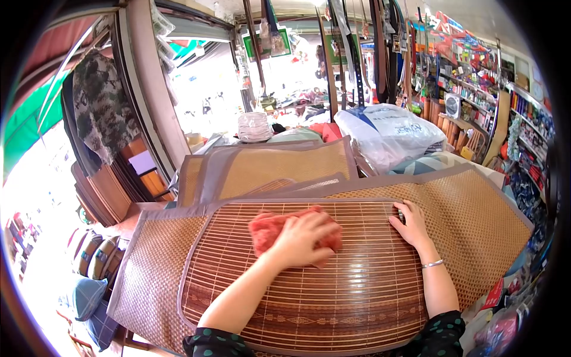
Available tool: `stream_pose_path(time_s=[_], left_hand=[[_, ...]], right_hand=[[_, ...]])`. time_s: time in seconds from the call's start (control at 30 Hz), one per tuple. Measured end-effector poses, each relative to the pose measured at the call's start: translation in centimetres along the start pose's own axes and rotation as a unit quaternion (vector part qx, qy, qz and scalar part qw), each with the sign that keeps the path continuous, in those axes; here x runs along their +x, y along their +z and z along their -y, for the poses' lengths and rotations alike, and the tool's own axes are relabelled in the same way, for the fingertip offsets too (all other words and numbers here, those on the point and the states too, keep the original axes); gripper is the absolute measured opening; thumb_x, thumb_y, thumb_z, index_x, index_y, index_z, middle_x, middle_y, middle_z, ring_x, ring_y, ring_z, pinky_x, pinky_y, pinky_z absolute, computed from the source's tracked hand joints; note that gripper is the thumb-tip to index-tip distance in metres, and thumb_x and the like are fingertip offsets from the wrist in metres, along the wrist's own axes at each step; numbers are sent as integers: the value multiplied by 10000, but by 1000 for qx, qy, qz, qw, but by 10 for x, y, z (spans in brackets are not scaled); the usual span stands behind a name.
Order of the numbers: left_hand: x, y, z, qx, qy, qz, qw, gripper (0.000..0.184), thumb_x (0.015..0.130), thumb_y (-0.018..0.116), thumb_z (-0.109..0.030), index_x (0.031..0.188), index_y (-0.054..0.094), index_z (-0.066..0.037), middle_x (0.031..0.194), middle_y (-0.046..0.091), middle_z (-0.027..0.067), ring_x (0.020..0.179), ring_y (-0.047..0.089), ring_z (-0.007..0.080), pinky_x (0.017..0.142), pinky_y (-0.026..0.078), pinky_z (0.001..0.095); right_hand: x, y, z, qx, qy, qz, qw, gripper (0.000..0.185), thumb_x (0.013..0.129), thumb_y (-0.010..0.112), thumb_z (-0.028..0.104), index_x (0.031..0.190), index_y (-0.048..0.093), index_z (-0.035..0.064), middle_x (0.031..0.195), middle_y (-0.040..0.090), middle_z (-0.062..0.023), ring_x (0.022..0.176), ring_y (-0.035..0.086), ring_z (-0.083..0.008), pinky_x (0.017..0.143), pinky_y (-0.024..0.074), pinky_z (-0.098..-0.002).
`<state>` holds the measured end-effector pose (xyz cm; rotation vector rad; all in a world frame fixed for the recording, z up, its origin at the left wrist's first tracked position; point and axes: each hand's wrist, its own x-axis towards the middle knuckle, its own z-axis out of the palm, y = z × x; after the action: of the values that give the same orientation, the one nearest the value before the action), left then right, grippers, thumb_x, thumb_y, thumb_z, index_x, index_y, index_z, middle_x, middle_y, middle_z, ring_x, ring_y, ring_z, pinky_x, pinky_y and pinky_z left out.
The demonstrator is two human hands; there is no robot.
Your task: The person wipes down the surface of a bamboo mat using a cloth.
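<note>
1. A stand, its top hidden by mats; a wooden part shows at the lower left.
2. Tan woven matting with grey edging spreads across it, left and right.
3. A brown slatted mat lies over the matting.
4. Behind, more tan mats overlap.

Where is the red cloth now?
The red cloth is in the head view, under the left hand, on the brown slatted mat.

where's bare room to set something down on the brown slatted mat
The brown slatted mat is bare between the left hand and right hand, and left of the crumpled red cloth. Crowded: beneath that cloth and at the mat's upper right.
</note>
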<state>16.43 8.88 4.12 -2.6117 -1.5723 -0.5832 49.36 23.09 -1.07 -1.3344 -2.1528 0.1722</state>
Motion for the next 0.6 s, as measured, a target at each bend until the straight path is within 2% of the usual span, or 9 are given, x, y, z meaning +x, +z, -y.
stream_pose_path(time_s=[0.07, 0.17, 0.27, 0.33, 0.4, 0.47, 0.53, 0.6], left_hand=[[2, 11, -25, -14, 93, -17, 995, 649, 808, 664, -453, 1393, 515, -215, 1479, 434, 145, 1368, 397, 334, 1060, 327, 544], [6, 10, -28, -38, 87, 15, 995, 678, 810, 692, -449, 1420, 498, -225, 1494, 414, 145, 1393, 363, 342, 1089, 295, 542], [8, -7, -5, -16, -47, 23, 998, 675, 803, 681, -473, 1398, 515, -200, 1495, 423, 130, 1381, 379, 343, 1090, 296, 551], [-2, -5, 33, -14, -132, -25, 991, 661, 806, 667, -487, 1387, 526, -206, 1489, 433, 121, 1371, 390, 345, 1090, 296, 562], [-16, -4, 65, 46, -248, -60, 966, 649, 818, 653, -501, 1388, 529, -216, 1486, 436, 120, 1378, 378, 344, 1096, 287, 567], [-31, -1, 90, 85, -320, -88, 939, 650, 833, 637, -524, 1393, 526, -215, 1484, 438, 122, 1389, 361, 341, 1101, 277, 568], [-35, -5, 89, 90, -336, -79, 934, 656, 845, 625, -540, 1407, 512, -221, 1487, 433, 122, 1399, 346, 335, 1107, 266, 569], [-33, -5, 78, 91, -290, -67, 950, 666, 844, 632, -537, 1416, 501, -224, 1490, 428, 123, 1395, 353, 335, 1109, 266, 569]], right_hand=[[0, 0, -1, -6, 3, 5, 1000, 563, 887, 643, 458, 1328, 571, 115, 1425, 451, -224, 1357, 369, -387, 1155, 231, -474], [0, 2, -3, -17, 1, 7, 1000, 563, 887, 642, 455, 1330, 569, 116, 1429, 447, -229, 1359, 367, -389, 1157, 229, -477], [0, 2, -2, -9, 1, 3, 1000, 569, 884, 646, 454, 1333, 566, 113, 1428, 445, -234, 1360, 365, -392, 1155, 231, -478], [-1, 1, -3, 1, 0, 3, 1000, 570, 887, 642, 458, 1332, 564, 111, 1425, 446, -236, 1358, 363, -394, 1153, 234, -481], [-1, -1, -1, 8, 3, 2, 1000, 567, 888, 640, 456, 1331, 564, 110, 1424, 445, -236, 1357, 362, -396, 1152, 234, -484], [-1, -1, 0, 16, 6, 1, 1000, 564, 890, 639, 454, 1330, 563, 109, 1423, 445, -236, 1355, 361, -397, 1152, 234, -486], [-1, -1, -1, 16, -2, -2, 1000, 557, 894, 638, 449, 1328, 563, 108, 1423, 446, -234, 1352, 362, -399, 1150, 234, -488], [-1, 0, -2, 17, -5, -1, 1000, 556, 894, 639, 446, 1329, 563, 107, 1422, 447, -233, 1350, 363, -399, 1149, 234, -487]])
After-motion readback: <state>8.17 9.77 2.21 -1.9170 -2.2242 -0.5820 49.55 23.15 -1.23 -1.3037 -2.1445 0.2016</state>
